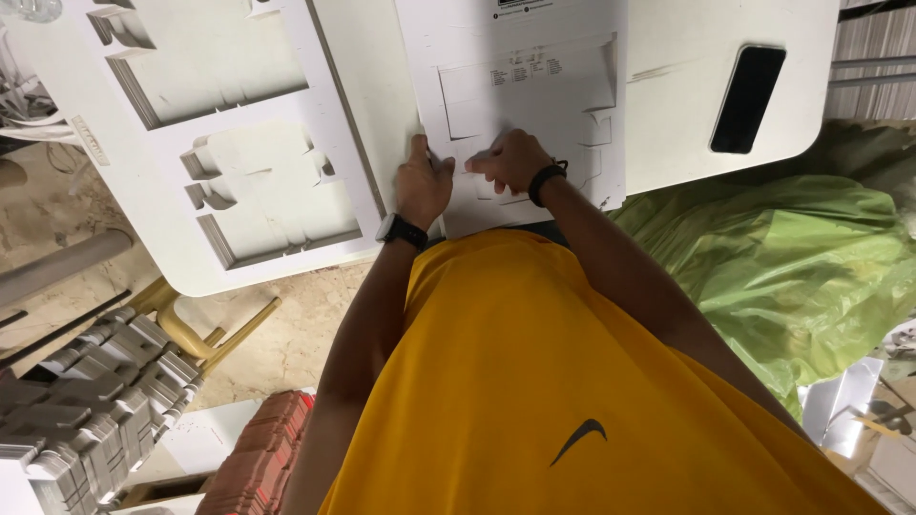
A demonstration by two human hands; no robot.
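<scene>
two hands on a die-cut card sheet [534, 105]
left hand [423, 186] pinches its edge, right hand [510, 162] presses flat on it; light, thin, bendy, so best held at the edges.

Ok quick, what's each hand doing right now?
Left hand: gripping the die-cut card sheet at its edge.
Right hand: fingers curled, pressing on the sheet.
</scene>
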